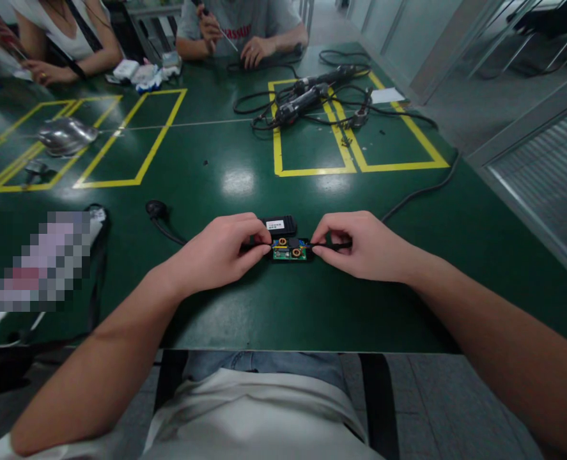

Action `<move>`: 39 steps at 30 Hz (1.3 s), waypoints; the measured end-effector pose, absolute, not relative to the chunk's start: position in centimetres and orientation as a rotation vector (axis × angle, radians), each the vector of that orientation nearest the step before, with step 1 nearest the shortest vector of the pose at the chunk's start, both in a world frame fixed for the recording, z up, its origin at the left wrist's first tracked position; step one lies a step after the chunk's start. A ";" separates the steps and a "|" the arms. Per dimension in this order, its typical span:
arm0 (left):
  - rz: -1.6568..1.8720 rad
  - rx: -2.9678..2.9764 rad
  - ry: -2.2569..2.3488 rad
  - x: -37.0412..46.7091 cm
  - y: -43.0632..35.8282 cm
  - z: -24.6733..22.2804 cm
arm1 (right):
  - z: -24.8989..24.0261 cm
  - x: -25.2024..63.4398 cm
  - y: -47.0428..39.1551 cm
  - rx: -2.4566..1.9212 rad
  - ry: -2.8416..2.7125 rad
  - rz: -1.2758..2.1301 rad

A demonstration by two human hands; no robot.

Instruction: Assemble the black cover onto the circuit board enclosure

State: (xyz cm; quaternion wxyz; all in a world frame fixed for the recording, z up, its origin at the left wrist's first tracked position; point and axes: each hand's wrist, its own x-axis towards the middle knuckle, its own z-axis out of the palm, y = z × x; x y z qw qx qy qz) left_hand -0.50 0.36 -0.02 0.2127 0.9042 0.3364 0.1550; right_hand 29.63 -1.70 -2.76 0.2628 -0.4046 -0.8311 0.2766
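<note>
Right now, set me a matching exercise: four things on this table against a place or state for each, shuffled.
Column one
1. Circuit board
2. Black cover
3. Black power plug
4. Silver metal shell

Column two
A. At the end of a black cord
B. Lying over yellow tape
C. Between left hand and right hand
D. Bears a white label

Pairs: 1-C, 2-D, 3-A, 4-B

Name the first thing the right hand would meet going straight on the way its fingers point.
Pointing left, the right hand would likely meet the right end of the circuit board first; whether the two touch is unclear.
</note>
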 end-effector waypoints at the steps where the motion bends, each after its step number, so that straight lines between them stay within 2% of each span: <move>1: 0.450 2.506 0.933 -0.5 0.3 0.1 | -2.8 29.7 -1.7 -1.096 -2.239 0.761; 10: 0.360 2.539 0.860 -0.7 0.9 -0.5 | -2.7 29.9 -1.5 -1.127 -2.317 0.720; 17: 0.610 2.570 1.040 0.1 1.5 -1.9 | -2.5 29.8 -1.4 -1.136 -2.313 0.781; 23: 0.535 2.518 1.131 0.2 2.2 -2.5 | -3.0 30.0 -1.3 -1.120 -2.258 0.855; 28: 0.695 2.537 0.974 0.0 0.8 -1.4 | -3.0 30.0 -1.0 -1.112 -2.223 0.921; 33: 0.482 2.599 0.712 0.4 0.4 -1.6 | -2.7 29.9 -1.1 -1.139 -2.225 0.943; 39: 0.455 2.579 0.752 0.3 0.4 -1.3 | -2.6 29.8 -1.2 -1.144 -2.280 0.915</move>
